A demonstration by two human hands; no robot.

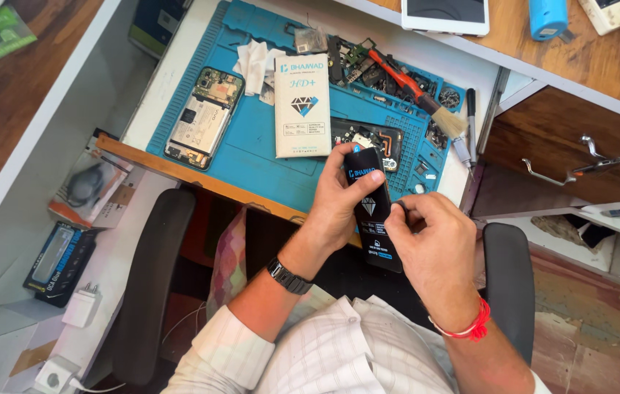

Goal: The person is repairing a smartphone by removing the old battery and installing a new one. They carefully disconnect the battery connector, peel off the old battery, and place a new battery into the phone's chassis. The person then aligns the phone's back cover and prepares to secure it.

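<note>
A white workbench (157, 80) is seen from above, flanked by wooden counters and a drawer unit (565, 138) at three o'clock, with a blue repair mat (252, 164) laid across it. On the mat, an opened phone (203, 117) lies at nine o'clock of a white flat box (302, 106), and a brush (416, 91) at two o'clock. Below the bench edge, a slim black panel (370, 208) is gripped near its top by the left hand (339, 201) and pinched at its side by the right hand (430, 237).

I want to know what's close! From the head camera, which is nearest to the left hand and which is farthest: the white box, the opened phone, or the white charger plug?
Counting from the left hand:
1. White box, just above the hand on the blue mat.
2. Opened phone, farther left on the mat.
3. White charger plug, far down at the lower left.
</note>
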